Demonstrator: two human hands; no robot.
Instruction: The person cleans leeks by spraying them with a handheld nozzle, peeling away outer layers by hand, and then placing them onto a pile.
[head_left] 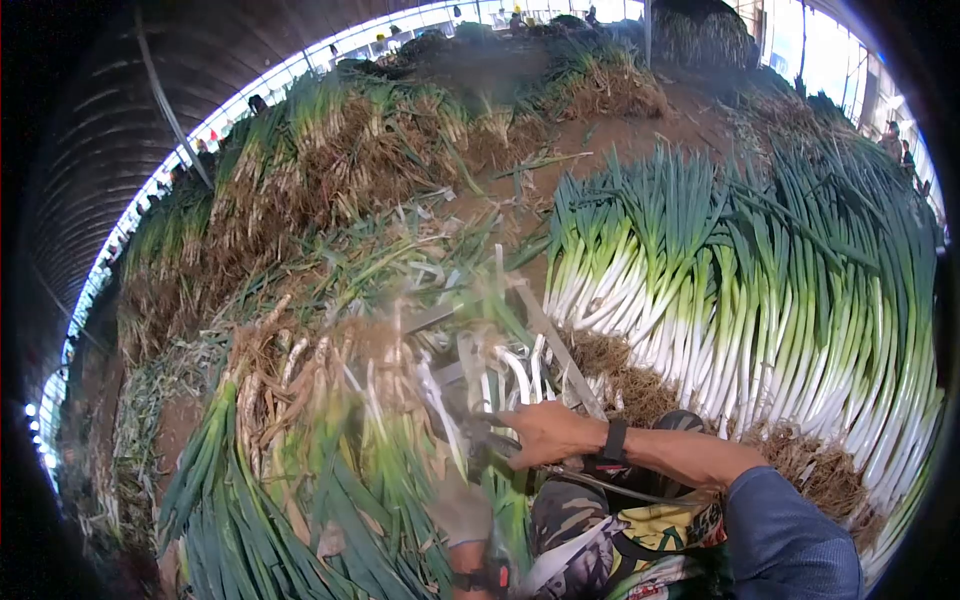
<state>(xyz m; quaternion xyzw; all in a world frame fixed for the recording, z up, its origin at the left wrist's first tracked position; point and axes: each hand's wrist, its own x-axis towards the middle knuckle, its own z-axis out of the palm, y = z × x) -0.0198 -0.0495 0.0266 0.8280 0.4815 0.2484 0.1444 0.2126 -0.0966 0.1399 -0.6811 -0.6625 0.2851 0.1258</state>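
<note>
My left hand (462,510), smeared by motion, is low in the middle of the view, closed around a green onion (440,410) whose white stalk points up and away from me. To its right, my right hand (555,432) has a black band on the wrist. Its fingers are curled around a dark nozzle-like tool (482,424), mostly hidden, near the white stalk. A thin hose (620,490) runs from this hand across my lap. Untrimmed green onions (300,470) with brown roots lie to the left of my hands.
A metal frame (560,350) stands just beyond my hands. Clean green onions (740,300) lie in a long row at right, with root clumps (630,385) beside them. Peeled leaf scraps (400,250) litter the ground ahead. Rooted bundles (320,150) are piled at back left.
</note>
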